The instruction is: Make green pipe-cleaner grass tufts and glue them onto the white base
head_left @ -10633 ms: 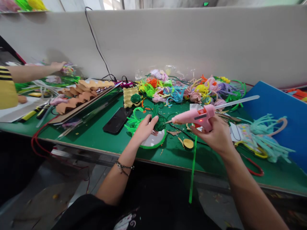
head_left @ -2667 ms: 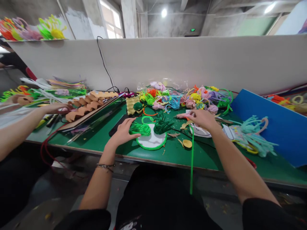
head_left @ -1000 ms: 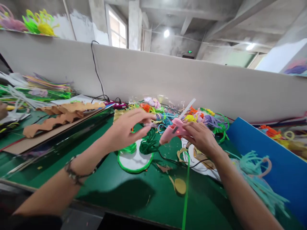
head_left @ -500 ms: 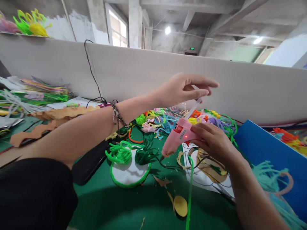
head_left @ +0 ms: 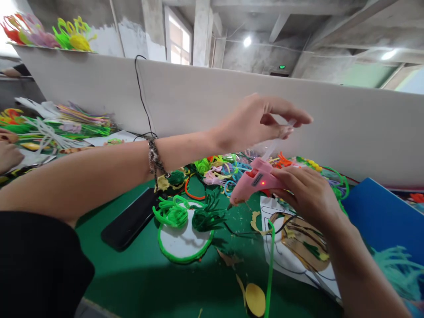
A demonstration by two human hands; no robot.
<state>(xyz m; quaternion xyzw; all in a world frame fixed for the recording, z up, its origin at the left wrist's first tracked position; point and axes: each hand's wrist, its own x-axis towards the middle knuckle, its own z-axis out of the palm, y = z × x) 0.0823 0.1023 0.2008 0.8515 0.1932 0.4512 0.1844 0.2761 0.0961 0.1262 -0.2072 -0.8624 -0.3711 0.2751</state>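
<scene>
My right hand (head_left: 306, 192) is wrapped round the handle of a pink glue gun (head_left: 253, 183), its red light lit and its nozzle pointing down to the left. Out of the gun's back rises a clear glue stick (head_left: 272, 148). Thumb and fingers of my left hand (head_left: 265, 117) pinch the upper end of that stick. Below the nozzle, to the left, lies a round white disc (head_left: 183, 243) edged in green, with a light green pompom (head_left: 172, 214) and a dark green pompom (head_left: 207, 216) of pipe cleaner on its upper part.
A black phone (head_left: 130, 221) lies left of the disc. Right of it are a printed paper sheet (head_left: 281, 254), scissors (head_left: 323, 285), a green pipe cleaner (head_left: 270, 269) and a yellow oval piece (head_left: 255, 300). Colourful pipe-cleaner pieces lie behind. Another person's hand (head_left: 8, 152) shows at far left.
My left hand has moved from just above the glue stick's end to a pinch on it. The view has turned slightly left, bringing another person's hand into sight.
</scene>
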